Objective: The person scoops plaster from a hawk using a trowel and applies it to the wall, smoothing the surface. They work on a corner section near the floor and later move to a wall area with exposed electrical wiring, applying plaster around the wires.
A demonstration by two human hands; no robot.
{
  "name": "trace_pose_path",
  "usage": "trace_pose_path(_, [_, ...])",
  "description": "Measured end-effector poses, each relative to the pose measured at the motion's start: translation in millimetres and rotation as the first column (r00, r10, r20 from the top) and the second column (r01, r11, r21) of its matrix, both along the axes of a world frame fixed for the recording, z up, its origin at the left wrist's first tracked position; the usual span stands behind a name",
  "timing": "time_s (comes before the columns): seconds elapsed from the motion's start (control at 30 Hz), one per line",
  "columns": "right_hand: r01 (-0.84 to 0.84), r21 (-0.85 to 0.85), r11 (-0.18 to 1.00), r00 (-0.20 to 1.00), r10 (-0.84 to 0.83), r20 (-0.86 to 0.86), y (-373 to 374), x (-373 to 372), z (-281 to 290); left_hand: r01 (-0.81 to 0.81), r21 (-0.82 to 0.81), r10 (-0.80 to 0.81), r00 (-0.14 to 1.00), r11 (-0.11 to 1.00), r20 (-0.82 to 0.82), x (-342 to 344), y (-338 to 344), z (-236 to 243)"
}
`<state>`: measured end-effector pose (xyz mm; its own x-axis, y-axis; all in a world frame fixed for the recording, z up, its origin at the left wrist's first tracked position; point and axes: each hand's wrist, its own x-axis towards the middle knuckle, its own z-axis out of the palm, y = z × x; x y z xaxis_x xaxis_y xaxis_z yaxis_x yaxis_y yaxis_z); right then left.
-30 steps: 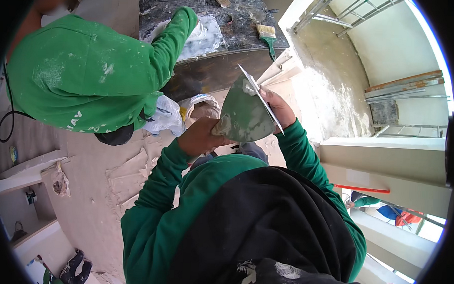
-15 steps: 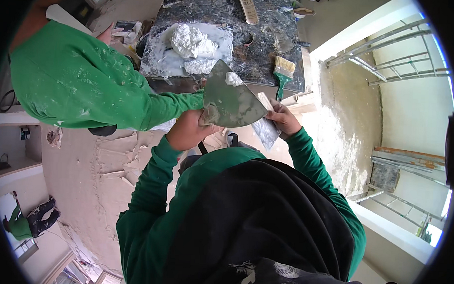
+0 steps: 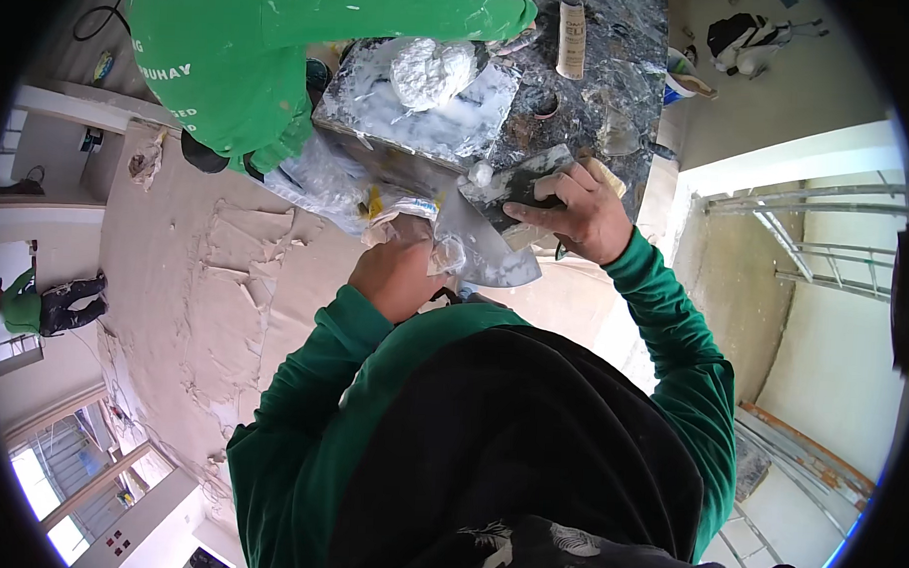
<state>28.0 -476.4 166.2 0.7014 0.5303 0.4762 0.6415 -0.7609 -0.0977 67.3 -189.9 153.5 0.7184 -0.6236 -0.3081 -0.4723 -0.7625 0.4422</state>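
My left hand (image 3: 400, 267) is closed round the handle end of a wide triangular putty knife, its grey blade (image 3: 500, 264) reaching out to the right. In my right hand (image 3: 582, 213) is a flat rectangular scraper blade (image 3: 513, 191), smeared with white paste, with a small white lump (image 3: 480, 174) at its left corner. The scraper lies across the putty knife blade, and the two seem to touch. Just beyond, a mound of white putty (image 3: 432, 73) sits on a smeared board (image 3: 356, 105). Behind my right fingers the pale bristles of a brush (image 3: 606, 177) partly show.
A dark, stained worktable (image 3: 623, 50) holds a beige tube (image 3: 571, 43). A co-worker in a green sleeve (image 3: 384, 9) leans over it from the left. Clear plastic sheeting (image 3: 323, 179) hangs by the table's near edge. Metal scaffolding (image 3: 808, 206) stands at the right.
The scraper in my right hand has come left onto the putty knife, whose blade has swung lower. The co-worker's arm has moved up across the table. My view has shifted.
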Motion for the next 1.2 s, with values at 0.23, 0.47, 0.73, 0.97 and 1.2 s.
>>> trace_pose_path(0.23, [0.122,0.835,0.537,0.984,0.044,-0.173,-15.2,37.3,-15.3,-0.242,-0.086,0.229,0.964,0.966,-0.138,-47.7,28.9,-9.2])
trace_pose_path(0.47, [0.733,0.516,0.443,0.674,-0.378,-0.634,6.9,125.7,-157.5,-0.430,-0.048,0.412,0.886,0.902,-0.212,-77.8,62.2,-53.4])
trace_pose_path(0.73, [0.807,0.575,-0.132,0.541,-0.222,-0.811,-68.8,-6.1,-206.8,-0.372,-0.080,0.354,0.919,0.925,-0.175,-59.3,46.3,-116.4])
trace_pose_path(0.97, [0.519,0.444,-0.730,0.742,0.127,-0.659,-111.6,-136.1,-177.3,-0.339,-0.343,0.213,0.910,0.876,-0.354,-45.8,-19.5,-133.1])
trace_pose_path(1.2, [0.289,0.333,-0.897,0.798,0.033,-0.602,-99.4,-208.8,-203.5,-0.369,-0.221,0.189,0.801,0.903,-0.568,-43.9,-42.9,-152.2])
